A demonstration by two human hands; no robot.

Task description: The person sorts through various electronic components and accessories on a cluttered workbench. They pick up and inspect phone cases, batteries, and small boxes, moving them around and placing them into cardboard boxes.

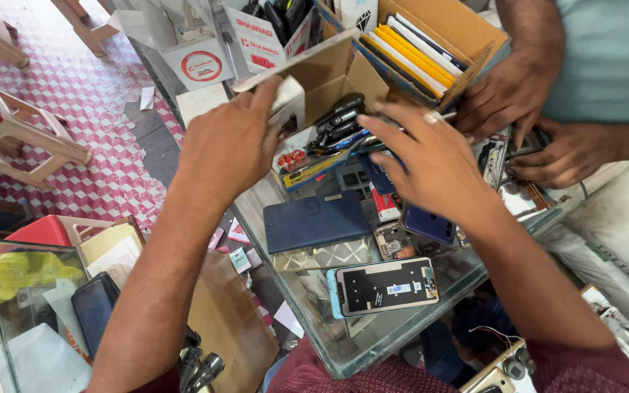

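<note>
Both your hands reach into the open cardboard box at upper centre: left hand flat against its flap, gripping nothing; right hand spread, fingers loose over the tools. Nothing lifted out yet; opened phone waits untouched at lower centre.

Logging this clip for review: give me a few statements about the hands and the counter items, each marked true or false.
1. The left hand rests on a small open cardboard box. True.
2. The right hand grips a hammer. False: it hovers with fingers spread over the clutter, holding nothing visible.
3. A dark blue wallet case lies closed on the glass counter. True.
4. The opened phone stands upright. False: it lies flat near the counter's edge.
5. Another person's hands are at the far side. True.
</note>
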